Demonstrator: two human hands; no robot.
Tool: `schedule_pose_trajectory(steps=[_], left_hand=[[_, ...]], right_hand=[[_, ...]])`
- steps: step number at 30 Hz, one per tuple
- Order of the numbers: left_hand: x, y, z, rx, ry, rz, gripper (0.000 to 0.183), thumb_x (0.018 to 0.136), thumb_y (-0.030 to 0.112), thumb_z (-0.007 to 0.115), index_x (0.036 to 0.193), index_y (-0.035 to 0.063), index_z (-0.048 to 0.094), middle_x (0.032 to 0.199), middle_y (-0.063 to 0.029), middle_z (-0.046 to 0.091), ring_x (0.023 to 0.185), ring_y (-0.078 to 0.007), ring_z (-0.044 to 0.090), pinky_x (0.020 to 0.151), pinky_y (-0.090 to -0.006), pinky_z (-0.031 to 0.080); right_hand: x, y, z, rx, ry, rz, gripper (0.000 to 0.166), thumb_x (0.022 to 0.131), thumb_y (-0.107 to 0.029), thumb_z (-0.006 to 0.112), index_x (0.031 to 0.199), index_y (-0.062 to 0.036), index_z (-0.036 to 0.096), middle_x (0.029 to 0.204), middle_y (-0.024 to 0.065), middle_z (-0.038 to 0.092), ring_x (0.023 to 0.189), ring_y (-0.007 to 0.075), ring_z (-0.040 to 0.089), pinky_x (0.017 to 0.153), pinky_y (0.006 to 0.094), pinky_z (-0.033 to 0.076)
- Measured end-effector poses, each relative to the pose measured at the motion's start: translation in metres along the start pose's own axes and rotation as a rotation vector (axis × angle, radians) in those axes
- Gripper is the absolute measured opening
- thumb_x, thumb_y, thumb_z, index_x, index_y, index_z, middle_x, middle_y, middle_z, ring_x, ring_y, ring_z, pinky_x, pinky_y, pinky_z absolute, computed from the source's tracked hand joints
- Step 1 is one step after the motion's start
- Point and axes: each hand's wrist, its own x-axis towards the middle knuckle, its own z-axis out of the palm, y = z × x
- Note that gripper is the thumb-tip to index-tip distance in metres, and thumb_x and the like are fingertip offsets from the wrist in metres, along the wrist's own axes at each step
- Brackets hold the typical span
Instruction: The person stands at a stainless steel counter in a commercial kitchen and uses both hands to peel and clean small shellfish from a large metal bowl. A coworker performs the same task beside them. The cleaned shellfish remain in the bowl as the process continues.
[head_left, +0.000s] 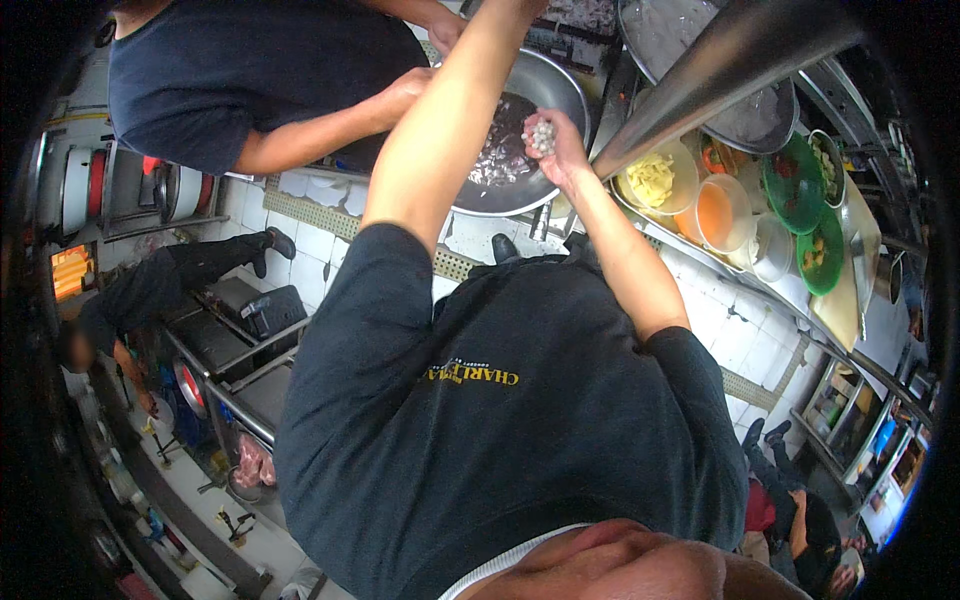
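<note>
My right hand (553, 146) is cupped palm up and holds a small heap of round whitish balls (538, 139). It sits over the right side of a large metal wok (574, 94). Shiny dark liquid (499, 161) with bright reflections lies in the wok. My left forearm (457, 105) reaches across the wok's left part and hides some of it. The left hand itself is beyond the top edge of the picture.
A co-worker in a dark T-shirt (270, 67) has a hand (409, 90) by the wok's left rim. A thick metal post (720, 82) slants close right. Beyond it stand a tub of yellow slices (651, 181), an orange-filled tub (716, 214) and green bowls (819, 259).
</note>
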Motion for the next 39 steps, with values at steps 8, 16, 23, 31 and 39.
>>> schedule_pose_trajectory(steps=[8,16,23,31,39], left_hand=[[-0.053,-0.081,-0.057,-0.015,-0.167,-0.470,0.015,0.086,0.013,0.062,0.078,0.0021,0.058,0.074,-0.0044,0.061,0.062,-0.0123,0.056,0.055,-0.0279,0.045],[-0.184,-0.167,-0.165,1.049,0.113,-0.456,0.021,0.083,0.016,0.060,0.097,0.0013,0.065,0.086,-0.0152,0.067,0.076,-0.0274,0.065,0.067,-0.0369,0.052],[-0.157,-0.197,-0.177,1.450,-0.043,-0.220,0.026,0.077,0.019,0.065,0.096,0.0023,0.067,0.093,-0.0215,0.066,0.088,-0.0361,0.064,0.079,-0.0432,0.049],[-0.223,-0.102,-0.153,0.962,-0.118,-0.113,0.034,0.081,0.008,0.063,0.113,0.0007,0.056,0.090,-0.0197,0.067,0.089,-0.0333,0.066,0.076,-0.0382,0.051],[-0.221,-0.060,-0.139,1.218,-0.294,-0.128,0.045,0.076,0.001,0.062,0.119,-0.0026,0.049,0.089,-0.0291,0.062,0.089,-0.0420,0.062,0.075,-0.0479,0.049]], right_hand=[[0.014,0.009,-0.017,0.075,0.053,-0.032,0.017,0.082,-0.018,0.053,0.076,-0.0020,0.055,0.063,0.0075,0.054,0.053,0.0185,0.051,0.045,0.0296,0.039],[0.015,0.006,-0.014,0.150,0.068,0.003,0.012,0.078,-0.016,0.059,0.078,-0.0041,0.056,0.066,0.0069,0.056,0.056,0.0188,0.053,0.049,0.0304,0.043],[0.007,0.004,-0.005,0.060,0.067,0.049,0.014,0.079,-0.016,0.061,0.081,-0.0028,0.059,0.069,0.0080,0.059,0.060,0.0195,0.059,0.049,0.0293,0.046],[0.008,0.010,0.002,-0.371,-0.020,-0.044,0.009,0.080,-0.006,0.065,0.084,-0.0007,0.060,0.067,0.0065,0.059,0.054,0.0136,0.055,0.043,0.0247,0.041],[0.005,0.017,0.010,-1.018,-0.238,-0.054,0.019,0.071,-0.014,0.072,0.084,-0.0045,0.062,0.070,0.0010,0.061,0.055,0.0068,0.050,0.046,0.0218,0.038]])
